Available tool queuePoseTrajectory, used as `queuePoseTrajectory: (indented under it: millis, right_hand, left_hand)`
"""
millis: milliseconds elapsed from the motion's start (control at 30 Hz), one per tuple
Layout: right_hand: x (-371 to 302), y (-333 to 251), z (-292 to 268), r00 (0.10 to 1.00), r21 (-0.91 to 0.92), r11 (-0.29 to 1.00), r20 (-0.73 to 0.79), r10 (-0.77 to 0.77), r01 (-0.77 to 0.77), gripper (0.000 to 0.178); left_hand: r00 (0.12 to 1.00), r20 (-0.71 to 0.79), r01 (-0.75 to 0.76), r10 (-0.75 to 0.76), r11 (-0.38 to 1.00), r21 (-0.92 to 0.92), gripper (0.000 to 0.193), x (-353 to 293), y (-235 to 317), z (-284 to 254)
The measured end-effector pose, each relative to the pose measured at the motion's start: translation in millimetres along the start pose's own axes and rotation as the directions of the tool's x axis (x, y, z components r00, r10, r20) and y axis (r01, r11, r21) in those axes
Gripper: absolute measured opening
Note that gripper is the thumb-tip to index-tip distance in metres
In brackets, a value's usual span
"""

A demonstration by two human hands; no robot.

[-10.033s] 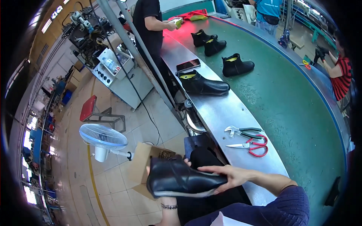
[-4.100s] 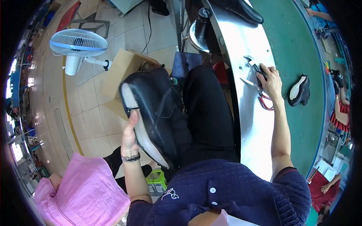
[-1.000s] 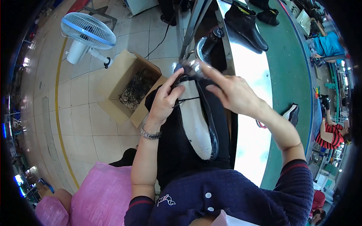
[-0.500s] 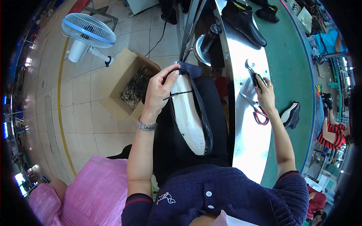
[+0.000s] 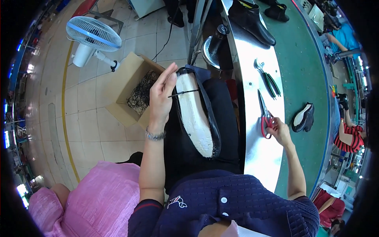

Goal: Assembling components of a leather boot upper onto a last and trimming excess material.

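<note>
A black shoe upper with a pale white underside [image 5: 193, 114] lies bottom up across my lap. A thin black cable tie [image 5: 183, 93] runs across it, one tail sticking out to the left. My left hand [image 5: 161, 96] is beside the far end of the shoe, fingers stretched out and holding nothing. On the metal ledge to the right, my right hand [image 5: 281, 132] pinches the red handles of a pair of scissors [image 5: 263, 104], whose blades point away from me. Just beyond lie pliers [image 5: 269, 81] with dark green handles, untouched.
A cardboard box [image 5: 124, 87] of tangled black strips stands left on the floor, near a fan [image 5: 94, 34]. Black boots [image 5: 252, 23] stand at the ledge's far end. Another shoe [image 5: 303, 117] lies on the green belt [image 5: 302, 79]. Someone in pink [image 5: 102, 193] sits close at left.
My right hand has let go of the pliers, moved nearer to me and taken the scissors by the handles, turning them. My left hand has come off the shoe's far end and opened.
</note>
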State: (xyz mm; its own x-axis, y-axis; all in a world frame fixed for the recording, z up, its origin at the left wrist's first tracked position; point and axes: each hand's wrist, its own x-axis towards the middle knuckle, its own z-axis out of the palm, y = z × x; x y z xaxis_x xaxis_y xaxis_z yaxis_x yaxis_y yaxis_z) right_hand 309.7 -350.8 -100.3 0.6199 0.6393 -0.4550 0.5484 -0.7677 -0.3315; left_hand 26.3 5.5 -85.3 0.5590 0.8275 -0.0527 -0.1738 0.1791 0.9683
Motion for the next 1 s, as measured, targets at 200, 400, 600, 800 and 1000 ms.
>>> queuePoseTrajectory:
  millis: [200,400,600,800,1000]
  right_hand:
    - [-51.9,-101.2,-9.6,0.92,0.815,0.521,0.369,-0.13,-0.253,0.052]
    - [-64.3,-194.6,-22.5,0.609,0.748,0.498,0.655,-0.448,-0.439,0.108]
    - [-43.7,-212.9,-6.9,0.616,0.793,0.456,0.604,-0.506,-0.404,0.074]
    - [-43.6,-233.4,-2.9,0.75,0.703,0.699,0.532,-0.393,-0.132,0.065]
    - [-48.1,-226.5,12.6,0.802,0.783,0.621,0.392,-0.45,-0.034,0.053]
  left_hand:
    - [0.978,-0.037,-0.18,0.204,0.923,0.341,0.039,-47.7,9.6,8.3]
    - [0.866,-0.155,-0.235,0.476,0.659,0.714,0.019,-47.7,0.6,22.4]
    - [0.832,-0.149,-0.275,0.535,0.63,0.727,0.014,-47.1,-2.3,34.0]
    - [0.808,-0.072,-0.325,0.584,0.544,0.774,0.01,-48.2,-3.3,25.2]
    - [0.669,0.058,-0.412,0.741,0.305,0.858,0.003,-53.7,6.0,23.6]
